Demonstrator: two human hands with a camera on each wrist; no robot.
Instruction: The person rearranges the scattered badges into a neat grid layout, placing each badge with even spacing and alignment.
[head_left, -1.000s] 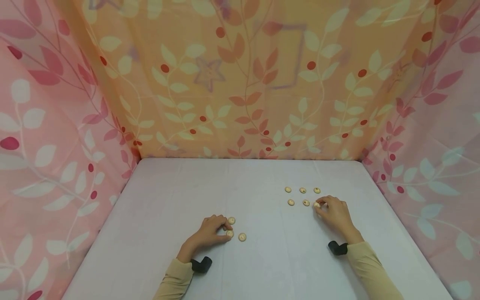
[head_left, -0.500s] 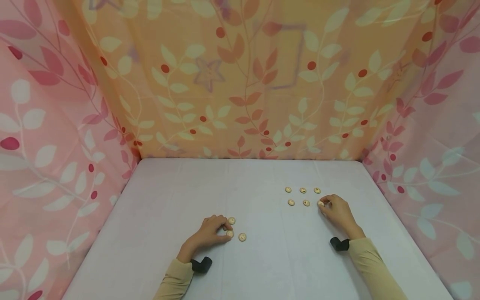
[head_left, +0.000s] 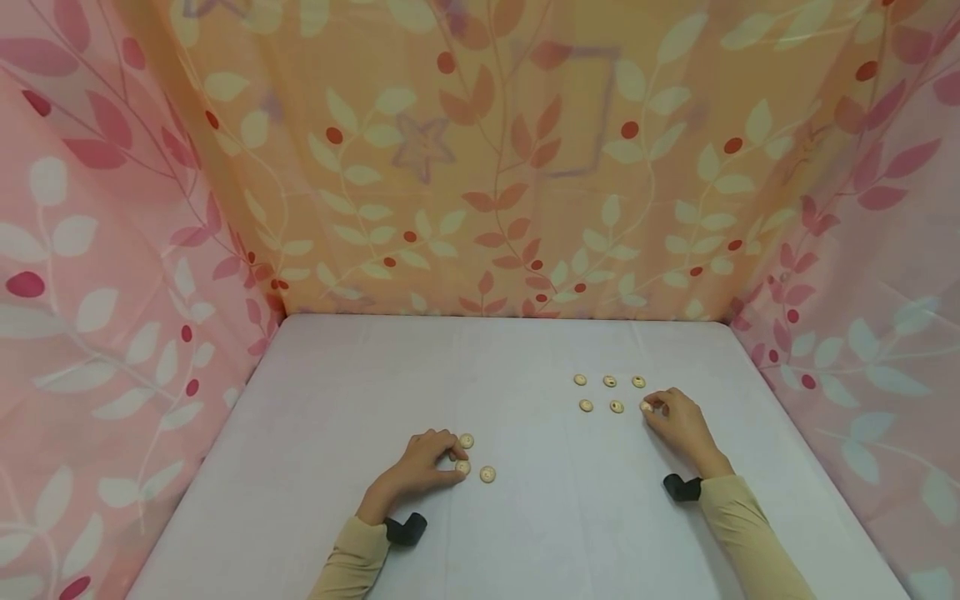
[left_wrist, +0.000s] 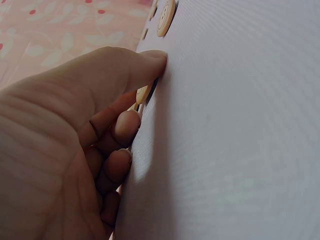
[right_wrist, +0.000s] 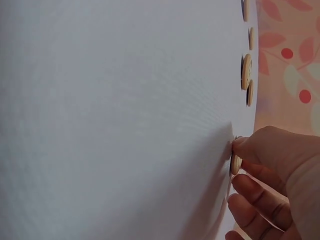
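Note:
Toward the front middle of the table, my left hand (head_left: 426, 462) holds a round wooden disc (head_left: 462, 468) between thumb and fingers. One wooden disc (head_left: 467, 441) lies just behind it and another disc (head_left: 488, 474) to its right. The left wrist view shows a ring and small marks on the disc (left_wrist: 165, 18) beyond my thumb. My right hand (head_left: 681, 425) pinches a wooden disc (head_left: 646, 407) at the right end of the front row. In the right wrist view this disc (right_wrist: 236, 164) stands partly hidden behind the thumb, right at the cloth.
Behind the front row, three more discs (head_left: 610, 381) form a back row. Two discs (head_left: 617, 407) lie left of the right hand. A white cloth covers the table (head_left: 360, 375). Patterned curtains (head_left: 480, 167) rise at the back and both sides.
My right hand has shifted slightly to the right with its disc, widening the gap to the disc beside it. The left hand has stayed in place, and the head view has shifted a little.

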